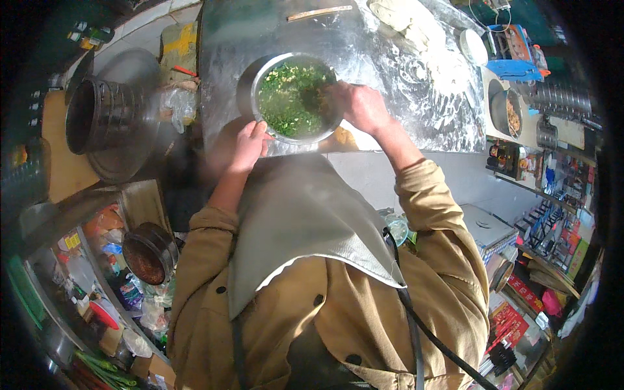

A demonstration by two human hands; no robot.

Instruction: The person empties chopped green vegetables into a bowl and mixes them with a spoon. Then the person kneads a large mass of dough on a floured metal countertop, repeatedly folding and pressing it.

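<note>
A round metal bowl (254, 100) stands on the metal worktop near its front edge. Chopped green leaves (297, 117) fill it, with small pale yellowish bits (287, 75) scattered mostly at the far side. My left hand (249, 144) grips the bowl's near-left rim, thumb on top. At the right rim, my right hand (361, 106) is curled, with its fingers over the bowl in shadow. Whether those fingers hold a utensil is hidden. A darker brownish patch in the filling lies beside them.
Pale dough (404, 22) and loose flour (446, 73) cover the worktop's far right. A thin stick (319, 13) lies at the back. Stacked steamer-like metal pots (105, 117) stand at left. Another metal bowl (502, 117) with brownish food sits right. Cluttered shelves flank me.
</note>
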